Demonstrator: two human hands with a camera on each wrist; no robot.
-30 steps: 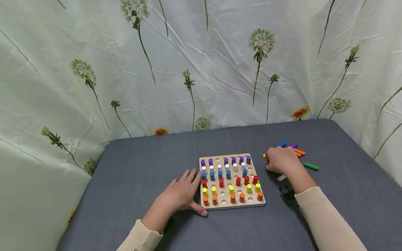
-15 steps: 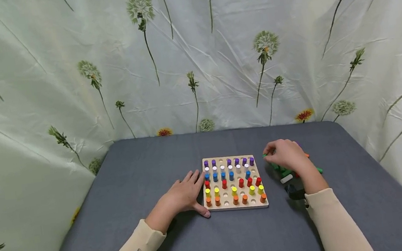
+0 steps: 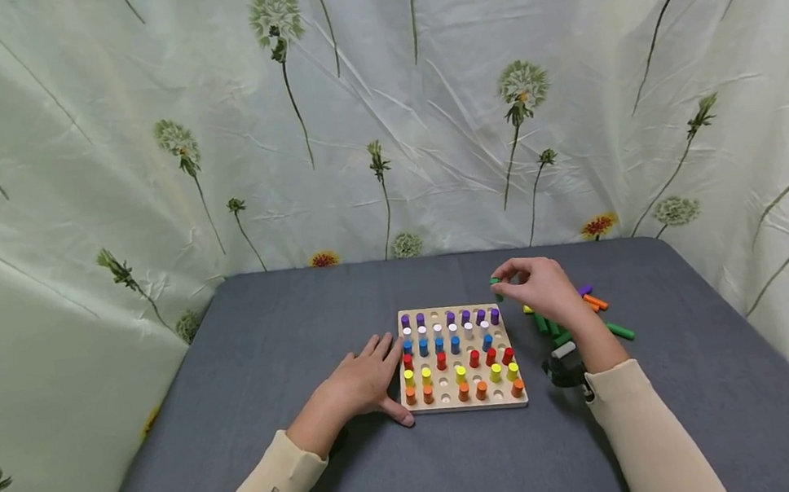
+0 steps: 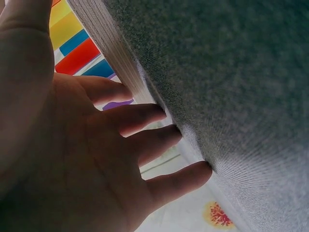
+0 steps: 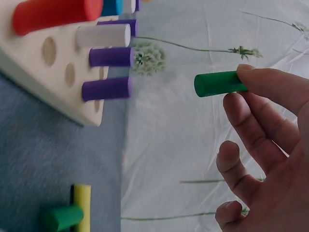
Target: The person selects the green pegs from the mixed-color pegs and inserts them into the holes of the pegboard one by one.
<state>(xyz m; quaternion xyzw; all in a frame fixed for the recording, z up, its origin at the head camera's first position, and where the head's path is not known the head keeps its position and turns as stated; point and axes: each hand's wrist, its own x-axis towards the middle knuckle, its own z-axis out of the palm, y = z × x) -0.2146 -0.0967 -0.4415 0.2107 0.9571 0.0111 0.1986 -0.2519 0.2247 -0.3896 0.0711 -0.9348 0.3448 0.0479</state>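
A square wooden pegboard holds rows of coloured pegs: purple at the back, then white, blue, red, yellow and orange in front. Several holes between them are bare. My left hand rests along the board's left side with fingers spread, and its fingertips meet the grey cloth in the left wrist view. Thumb and fingertips of my right hand pinch a green peg near one end. That peg is raised beyond the board's back right corner, close to the purple pegs in the right wrist view.
Loose pegs lie right of the board, partly hidden by my right forearm: several green, a white one, orange and purple. A black wrist device hangs under my right wrist. A floral curtain stands behind the table.
My right hand has lifted a green peg from the loose pile and moved left and away from me, towards the board's back right corner. My left hand keeps its place; the head view shifted slightly.
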